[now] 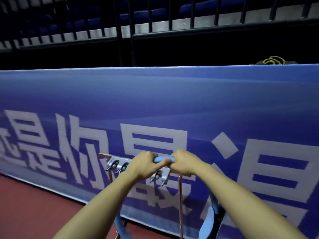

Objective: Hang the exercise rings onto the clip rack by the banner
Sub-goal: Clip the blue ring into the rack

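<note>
Both hands raised to the rack, side by side. Left grip clamped round the top of the ring, fingers curled over it, thumb lying along the blue tube toward the right. Right grip clamped on the same stretch of ring, knuckles up, just beside the left, a short piece of light blue tube showing between the two. Ring held at the level of the rack's bar, in front of the clips; hooked on or only held against them, cannot tell, since the hands cover that spot. Rest of the ring hanging down behind the forearms: one light blue arc low on the left, another low on the right with a dark pad on its outer side. Rack a thin metal frame with a row of silver clips, some free at the left end, two more showing under the left wrist; thin legs running down to the floor. Standing right against the banner, blue with large white characters. Floor dark red. Above the banner, a dark railing and rows of blue seats. Something yellow and dark peeking over the banner's top edge at the right.
</note>
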### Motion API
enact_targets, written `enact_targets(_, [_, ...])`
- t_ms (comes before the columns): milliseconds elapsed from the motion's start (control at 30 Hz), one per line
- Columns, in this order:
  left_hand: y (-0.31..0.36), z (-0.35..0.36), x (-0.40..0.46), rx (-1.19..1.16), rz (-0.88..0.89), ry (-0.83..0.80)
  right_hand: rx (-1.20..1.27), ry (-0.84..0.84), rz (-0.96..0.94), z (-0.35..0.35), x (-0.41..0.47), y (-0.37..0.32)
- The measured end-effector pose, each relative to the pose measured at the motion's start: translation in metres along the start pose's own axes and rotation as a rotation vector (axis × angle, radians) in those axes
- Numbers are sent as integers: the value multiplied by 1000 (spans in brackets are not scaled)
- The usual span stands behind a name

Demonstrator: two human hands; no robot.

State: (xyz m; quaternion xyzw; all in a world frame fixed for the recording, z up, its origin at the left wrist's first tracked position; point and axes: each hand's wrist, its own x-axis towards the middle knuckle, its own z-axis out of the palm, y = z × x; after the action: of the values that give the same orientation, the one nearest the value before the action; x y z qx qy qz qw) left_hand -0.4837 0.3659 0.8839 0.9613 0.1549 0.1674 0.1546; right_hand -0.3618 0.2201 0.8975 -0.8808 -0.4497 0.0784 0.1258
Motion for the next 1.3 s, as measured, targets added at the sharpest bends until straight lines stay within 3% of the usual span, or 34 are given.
enact_targets(167, [-100, -56, -60, 44, -83, 50, 100, -8, -108, 37, 22, -113])
enact_targets(300, [-167, -87, -93, 81, -140, 77, 254, 20, -164, 72, 39, -163])
enact_targets(567, [-308, -99, -100, -160, -306, 207, 525, 125, -134, 134, 101, -176])
enact_targets(767, [-388, -70, -55, -385, -356, 94, 643, 104, -101, 178, 179, -175])
enact_targets(900, [-428, -46, -22, -345, -275, 7, 629, 9, -18, 218, 219, -175])
enact_targets(1000, [-446, -31, 7, -179, -93, -31, 616, -26, 15, 240, 239, -185])
enact_targets(1300, [-505, 15, 92, 34, 189, -405, 369, -234, 91, 283, 294, -201])
